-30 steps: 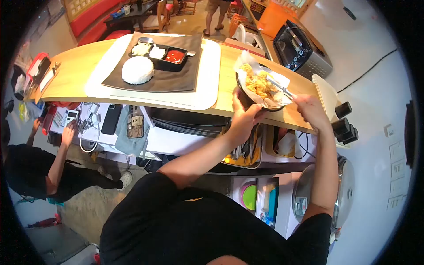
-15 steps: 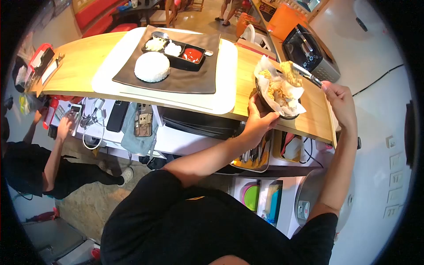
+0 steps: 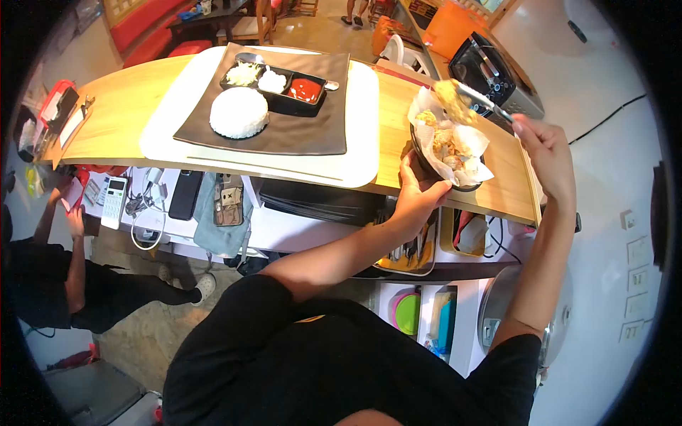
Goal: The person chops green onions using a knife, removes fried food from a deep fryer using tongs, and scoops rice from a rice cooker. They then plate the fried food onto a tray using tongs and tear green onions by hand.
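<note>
My left hand (image 3: 418, 197) grips the near side of a black bowl (image 3: 467, 188) lined with white paper (image 3: 477, 170). Several golden fried pieces (image 3: 444, 142) lie inside the paper. In my right hand (image 3: 545, 149) is a pair of metal tongs (image 3: 486, 104), whose tips hold a battered fried piece (image 3: 455, 99) above the bowl's far edge. Left of the bowl, a dark square plate (image 3: 305, 131) carries a mound of white rice (image 3: 239, 112) and a black divided dish (image 3: 297, 106) with shredded vegetable, a white filling and red sauce. A spoon rests at the plate's back.
The plate stands on a white tray (image 3: 364, 121) on the wooden counter (image 3: 394, 135). A black appliance (image 3: 483, 71) is behind the bowl. The shelf below holds a calculator (image 3: 114, 202), phone (image 3: 185, 195), cloth (image 3: 219, 227) and cutlery tray (image 3: 412, 259). A co-worker (image 3: 42, 277) stands at left.
The tongs and the fried piece have moved left and slightly up over the bowl. The co-worker's hand has left the calculator and is now at a red item. My left hand stays on the bowl.
</note>
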Demonstrator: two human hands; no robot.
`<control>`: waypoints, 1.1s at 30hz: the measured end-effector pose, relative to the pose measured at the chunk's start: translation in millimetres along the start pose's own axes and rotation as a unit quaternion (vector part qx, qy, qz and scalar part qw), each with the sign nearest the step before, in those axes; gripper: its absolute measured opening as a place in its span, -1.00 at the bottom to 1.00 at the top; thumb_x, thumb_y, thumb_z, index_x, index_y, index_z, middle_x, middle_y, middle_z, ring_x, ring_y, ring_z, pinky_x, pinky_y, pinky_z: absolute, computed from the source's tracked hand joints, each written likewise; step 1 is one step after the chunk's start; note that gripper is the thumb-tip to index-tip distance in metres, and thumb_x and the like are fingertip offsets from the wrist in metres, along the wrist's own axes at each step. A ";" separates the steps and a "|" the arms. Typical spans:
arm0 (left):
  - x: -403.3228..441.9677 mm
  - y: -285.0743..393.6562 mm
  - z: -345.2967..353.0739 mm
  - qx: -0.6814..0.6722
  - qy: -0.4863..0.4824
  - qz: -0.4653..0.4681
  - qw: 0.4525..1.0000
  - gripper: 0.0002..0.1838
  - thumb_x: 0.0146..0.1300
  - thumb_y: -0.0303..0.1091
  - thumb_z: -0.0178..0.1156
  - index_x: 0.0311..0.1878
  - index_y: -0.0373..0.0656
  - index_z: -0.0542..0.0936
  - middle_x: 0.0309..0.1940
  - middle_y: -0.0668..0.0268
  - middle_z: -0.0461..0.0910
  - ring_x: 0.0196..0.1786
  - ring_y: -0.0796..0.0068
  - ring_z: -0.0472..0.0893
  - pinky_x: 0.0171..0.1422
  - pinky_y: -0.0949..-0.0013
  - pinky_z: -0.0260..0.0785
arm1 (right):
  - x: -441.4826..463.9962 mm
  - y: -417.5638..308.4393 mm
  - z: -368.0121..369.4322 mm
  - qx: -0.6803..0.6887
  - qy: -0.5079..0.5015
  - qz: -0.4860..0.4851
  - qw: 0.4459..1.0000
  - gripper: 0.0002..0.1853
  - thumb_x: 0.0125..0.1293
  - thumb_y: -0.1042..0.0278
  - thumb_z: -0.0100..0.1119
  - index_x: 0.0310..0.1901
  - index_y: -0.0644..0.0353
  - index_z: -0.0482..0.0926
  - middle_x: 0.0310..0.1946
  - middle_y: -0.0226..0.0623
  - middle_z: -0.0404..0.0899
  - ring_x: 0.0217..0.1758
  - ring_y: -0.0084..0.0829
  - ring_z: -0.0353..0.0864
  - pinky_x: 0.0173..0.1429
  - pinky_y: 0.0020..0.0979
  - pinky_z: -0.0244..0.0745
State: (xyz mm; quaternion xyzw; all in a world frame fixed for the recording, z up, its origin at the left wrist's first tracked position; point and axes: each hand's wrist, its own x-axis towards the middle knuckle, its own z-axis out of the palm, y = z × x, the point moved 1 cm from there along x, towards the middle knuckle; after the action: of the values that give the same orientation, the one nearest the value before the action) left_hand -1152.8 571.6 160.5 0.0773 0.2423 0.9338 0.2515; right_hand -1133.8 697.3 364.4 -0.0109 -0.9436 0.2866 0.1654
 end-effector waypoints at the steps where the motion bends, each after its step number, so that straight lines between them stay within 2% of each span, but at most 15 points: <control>1: 0.2 -1.3 -0.5 0.001 0.000 0.000 1.000 -0.01 0.12 -0.50 0.22 0.43 0.12 -0.27 0.02 0.21 0.35 -0.13 0.53 0.46 -0.10 0.42 0.42 | 3.2 -13.1 5.8 -0.001 -0.008 -0.019 1.000 -0.75 0.32 0.33 0.13 -0.17 0.39 0.63 -0.60 -0.62 0.36 -0.49 -0.76 0.21 -0.41 -0.60 0.15; 4: 0.3 -0.1 -4.5 0.006 0.000 -0.006 1.000 -0.01 0.12 -0.50 0.22 0.43 0.10 -0.27 -0.02 0.23 0.36 -0.14 0.55 0.45 -0.11 0.42 0.41 | 19.8 -50.5 45.8 -0.068 -0.064 -0.133 0.987 -0.72 0.30 0.23 0.14 -0.12 0.26 0.64 -0.54 -0.28 0.59 -0.48 -0.53 0.47 -0.30 -0.42 0.37; 6: -0.7 6.2 -6.4 0.027 -0.016 -0.082 0.996 -0.02 0.18 -0.50 0.19 0.42 0.16 -0.31 0.27 0.12 0.12 0.17 0.27 0.43 0.19 0.20 0.41 | 32.3 -72.1 88.1 -0.162 -0.090 -0.202 0.962 -0.73 0.30 0.17 0.07 -0.24 0.18 0.66 -0.49 -0.16 0.59 -0.41 -0.24 0.57 -0.24 -0.25 0.42; 7: -0.5 6.6 -5.7 0.027 -0.017 -0.080 0.996 -0.02 0.18 -0.50 0.19 0.42 0.16 -0.31 0.27 0.12 0.12 0.17 0.27 0.43 0.19 0.20 0.41 | 39.2 -80.7 107.8 -0.171 -0.113 -0.238 0.949 -0.74 0.25 0.23 0.12 -0.23 0.28 0.60 -0.58 -0.06 0.46 -0.54 -0.33 0.42 -0.37 -0.36 0.34; 9: -0.7 5.4 -4.2 0.057 -0.009 -0.022 0.998 0.00 0.18 -0.46 0.21 0.42 0.07 -0.34 0.25 0.10 0.15 0.14 0.32 0.44 0.14 0.21 0.42 | 47.0 -84.8 143.1 -0.147 -0.127 -0.281 0.940 -0.76 0.25 0.24 0.11 -0.27 0.25 0.61 -0.52 -0.01 0.52 -0.48 -0.16 0.50 -0.33 -0.25 0.38; 10: -2.4 5.8 -2.2 0.024 -0.002 0.001 1.000 0.04 0.11 -0.43 0.29 0.42 -0.01 -0.31 -0.05 0.25 0.38 -0.17 0.57 0.44 -0.13 0.43 0.39 | 47.3 -89.3 154.4 -0.167 -0.110 -0.292 0.935 -0.77 0.24 0.24 0.11 -0.30 0.23 0.62 -0.51 -0.01 0.53 -0.45 -0.13 0.52 -0.31 -0.22 0.40; 11: -2.8 7.6 -2.2 0.024 -0.002 0.003 1.000 0.04 0.11 -0.43 0.29 0.42 -0.01 -0.31 -0.05 0.25 0.38 -0.17 0.57 0.44 -0.13 0.43 0.39 | 47.8 -93.0 163.6 -0.186 -0.093 -0.304 0.930 -0.78 0.23 0.24 0.12 -0.33 0.22 0.63 -0.50 0.00 0.54 -0.42 -0.09 0.54 -0.29 -0.18 0.41; 14: 5.4 1.7 -6.0 0.076 -0.034 0.003 0.996 0.10 0.10 -0.31 0.36 0.41 -0.02 -0.35 0.18 0.10 0.24 0.10 0.37 0.43 0.12 0.27 0.38 | 52.2 -99.1 182.0 -0.171 -0.076 -0.278 0.942 -0.79 0.22 0.24 0.14 -0.37 0.20 0.63 -0.51 -0.04 0.56 -0.39 -0.07 0.56 -0.25 -0.15 0.45; 18: 19.3 -20.4 -23.6 0.134 -0.029 -0.013 0.990 0.09 0.09 -0.33 0.35 0.40 -0.03 -0.34 0.23 0.07 0.19 0.18 0.31 0.39 0.21 0.23 0.33 | 51.1 -110.7 192.0 -0.246 -0.102 -0.219 0.939 -0.75 0.16 0.15 0.20 -0.37 0.18 0.66 -0.44 -0.08 0.60 -0.25 -0.09 0.60 -0.12 -0.20 0.49; 24: -2.1 2.7 -2.2 0.026 -0.003 0.006 1.000 -0.03 0.13 -0.43 0.27 0.42 -0.02 -0.23 0.10 0.21 0.26 -0.05 0.47 0.45 -0.12 0.38 0.44 | 36.0 -100.5 136.4 -0.186 -0.010 -0.304 0.934 -0.70 0.21 0.12 0.12 -0.35 0.22 0.64 -0.41 -0.09 0.61 -0.20 -0.03 0.57 -0.06 -0.13 0.45; 25: -1.0 1.4 -3.6 0.084 0.013 -0.027 0.996 -0.04 0.18 -0.38 0.19 0.42 0.18 -0.30 0.14 0.13 0.30 0.07 0.31 0.47 0.13 0.15 0.39 | 31.7 -89.7 116.9 -0.180 0.040 -0.278 0.943 -0.69 0.21 0.09 0.12 -0.31 0.20 0.65 -0.39 -0.08 0.61 -0.20 -0.04 0.58 -0.07 -0.14 0.45; 26: -0.3 1.4 -7.8 0.074 -0.015 -0.029 0.997 -0.04 0.18 -0.38 0.19 0.42 0.18 -0.31 0.14 0.11 0.30 0.05 0.31 0.48 0.13 0.16 0.39 | 21.9 -100.8 84.9 -0.265 -0.026 -0.178 0.947 -0.70 0.21 0.10 0.11 -0.28 0.16 0.67 -0.33 -0.08 0.62 -0.19 -0.07 0.60 -0.07 -0.14 0.46; 29: 0.7 1.1 -4.5 0.065 -0.014 -0.029 0.997 -0.03 0.18 -0.39 0.18 0.43 0.21 -0.32 0.13 0.12 0.32 0.00 0.32 0.52 0.12 0.16 0.38 | 9.6 -42.9 35.0 -0.273 0.056 -0.148 0.949 -0.72 0.20 0.12 0.14 -0.33 0.16 0.68 -0.52 -0.06 0.59 -0.37 -0.05 0.60 -0.18 -0.16 0.48; 30: -0.8 3.7 -1.5 0.044 -0.006 -0.032 0.999 -0.02 0.15 -0.46 0.19 0.43 0.15 -0.29 -0.03 0.26 0.37 -0.20 0.57 0.47 -0.19 0.45 0.39 | 3.3 -27.9 27.1 -0.279 0.060 -0.140 0.948 -0.72 0.20 0.12 0.14 -0.33 0.16 0.68 -0.52 -0.06 0.59 -0.37 -0.05 0.60 -0.18 -0.16 0.48; 33: -0.5 0.2 -1.4 0.035 0.002 -0.028 0.999 -0.03 0.15 -0.45 0.19 0.43 0.15 -0.28 -0.03 0.23 0.40 -0.18 0.56 0.49 -0.15 0.43 0.40 | -11.9 4.2 25.9 -0.298 0.060 -0.118 0.945 -0.71 0.18 0.10 0.17 -0.34 0.17 0.69 -0.60 -0.06 0.55 -0.44 -0.03 0.58 -0.25 -0.17 0.47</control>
State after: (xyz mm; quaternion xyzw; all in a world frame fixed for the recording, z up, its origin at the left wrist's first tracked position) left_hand -1152.8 570.5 159.3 0.0776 0.2769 0.9177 0.2741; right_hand -1131.1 685.6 338.3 0.0347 -0.9688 -0.0306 0.2433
